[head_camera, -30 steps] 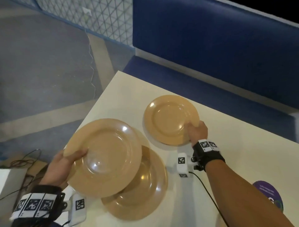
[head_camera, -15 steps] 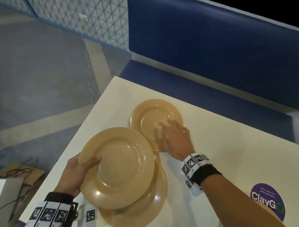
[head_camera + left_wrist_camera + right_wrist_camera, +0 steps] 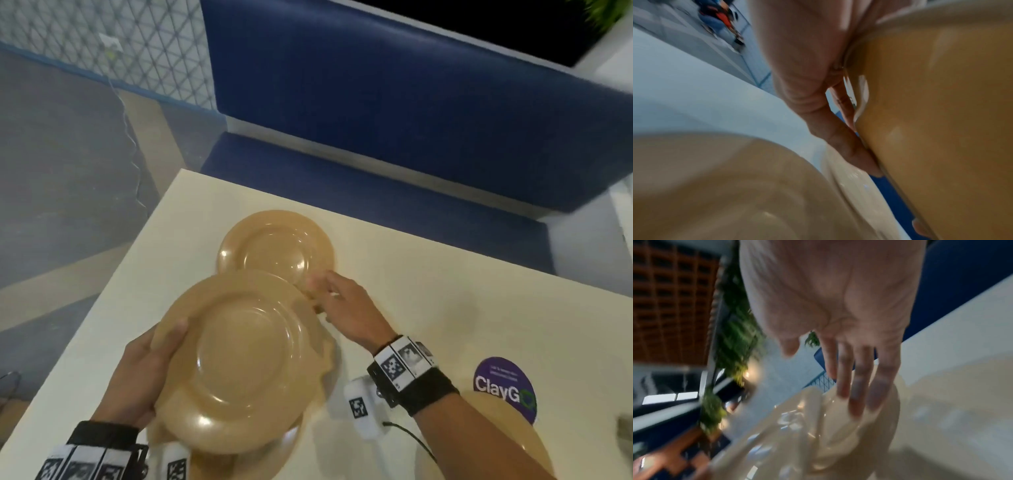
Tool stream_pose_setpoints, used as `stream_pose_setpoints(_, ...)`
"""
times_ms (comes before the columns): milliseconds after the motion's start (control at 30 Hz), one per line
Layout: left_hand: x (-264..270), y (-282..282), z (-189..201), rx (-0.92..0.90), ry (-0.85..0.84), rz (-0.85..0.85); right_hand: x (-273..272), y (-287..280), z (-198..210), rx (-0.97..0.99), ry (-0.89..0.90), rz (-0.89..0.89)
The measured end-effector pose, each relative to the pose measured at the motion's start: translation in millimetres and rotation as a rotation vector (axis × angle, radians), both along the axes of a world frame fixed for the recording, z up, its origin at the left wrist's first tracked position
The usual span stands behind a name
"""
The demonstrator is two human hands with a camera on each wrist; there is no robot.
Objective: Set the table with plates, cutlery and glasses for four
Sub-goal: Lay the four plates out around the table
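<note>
Right hand [image 3: 346,308], fingers now loose and empty, is leaving the placed plate [image 3: 274,250] near the bench's [image 3: 445,308] far-left corner and reaching for the stack [image 3: 246,359] the left hand [image 3: 144,373] is gripping; one setting laid

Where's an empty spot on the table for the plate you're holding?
Bare table lies right of the far plate, between it, the sticker and the bench-side edge. A narrower strip runs along the left edge. It's crowded near you: the held plate in the left hand hangs over another plate, the right hand alongside.
</note>
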State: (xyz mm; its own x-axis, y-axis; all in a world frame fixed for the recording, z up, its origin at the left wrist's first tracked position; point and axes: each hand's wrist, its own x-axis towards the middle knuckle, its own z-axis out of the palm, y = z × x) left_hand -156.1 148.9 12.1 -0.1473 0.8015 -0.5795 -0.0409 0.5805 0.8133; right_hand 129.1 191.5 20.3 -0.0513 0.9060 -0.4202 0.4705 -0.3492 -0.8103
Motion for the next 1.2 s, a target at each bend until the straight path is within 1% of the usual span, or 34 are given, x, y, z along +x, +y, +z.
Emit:
stream_pose_setpoints(33,19.1,3.6,2.1,0.009,-0.026,-0.041,10.7,-13.2,8.8,-0.062,0.051,0.000)
stream_pose_setpoints(67,40.0,7.1,4.3,0.017,-0.054,-0.091,25.2,-25.2,12.4,-0.079,0.063,-0.032)
stream_pose_setpoints(133,82.9,12.6,6.6,0.028,-0.098,-0.220,66.8,-45.3,17.0,-0.034,0.042,-0.180)
stream_pose_setpoints(200,114.3,15.8,1.2,0.067,-0.070,-0.326,123.8,-62.8,13.3,0.004,0.001,-0.389)
stream_pose_setpoints(233,124.8,17.5,-4.0,0.104,-0.007,-0.362,153.8,-71.1,10.4,-0.001,-0.035,-0.507)
stream_pose_setpoints(267,132.9,18.8,-9.3,0.155,0.094,-0.417,184.8,-78.5,5.7,-0.009,-0.090,-0.617)
stream_pose_setpoints(333,144.4,16.1,-16.0,0.255,0.345,-0.582,241.4,-89.7,-10.1,-0.045,-0.202,-0.780)
stream_pose_setpoints(400,153.9,10.4,-17.7,0.314,0.506,-0.676,284.4,-94.0,-30.6,-0.082,-0.261,-0.892)
stream_pose_setpoints(467,163.2,1.5,-17.4,0.312,0.604,-0.717,306.5,-93.7,-46.4,-0.119,-0.244,-0.964)
stream_pose_setpoints(500,168.4,-3.1,-17.0,0.300,0.646,-0.731,312.4,-92.5,-52.5,-0.132,-0.236,-0.965)
stream_pose_setpoints(600,183.6,-17.0,-17.5,0.272,0.715,-0.721,319.3,-91.2,-57.9,-0.171,-0.298,-0.884)
stream_pose_setpoints(667,192.4,-22.3,-16.3,0.253,0.745,-0.697,319.6,-93.6,-55.2,-0.175,-0.427,-0.808)
stream_pose_setpoints(700,195.3,-22.6,-17.0,0.253,0.767,-0.694,318.8,-95.9,-55.2,-0.144,-0.529,-0.744)
stream_pose_setpoints(767,197.0,-17.0,-18.3,0.269,0.840,-0.685,309.7,-97.2,-54.7,0.008,-0.733,-0.521)
stream_pose_setpoints(800,196.2,-11.4,-18.9,0.271,0.883,-0.682,301.8,-95.4,-55.1,0.097,-0.802,-0.365)
stream_pose_setpoints(833,194.9,-4.6,-19.6,0.263,0.920,-0.676,293.2,-91.7,-58.5,0.143,-0.851,-0.186)
stream_pose_setpoints(867,191.8,2.6,-19.7,0.239,0.950,-0.666,284.2,-87.6,-63.2,0.145,-0.881,-0.025)
stream_pose_setpoints(900,188.2,10.3,-20.0,0.207,0.981,-0.657,277.2,-83.2,-69.9,0.097,-0.888,0.078)
stream_pose_setpoints(933,184.5,17.8,-21.1,0.168,1.018,-0.658,271.7,-80.8,-74.1,0.017,-0.878,0.123)
stream_pose_setpoints(1000,175.8,32.2,-27.2,0.094,1.098,-0.718,266.3,-83.4,-80.5,-0.091,-0.861,0.115)
stream_pose_setpoints(1133,160.3,52.1,-47.6,0.004,1.145,-0.969,272.2,-104.5,-77.2,-0.136,-0.862,0.067)
stream_pose_setpoints(1200,156.5,53.1,-56.2,-0.007,1.168,-1.026,278.0,-110.4,-73.1,-0.186,-0.841,0.037)
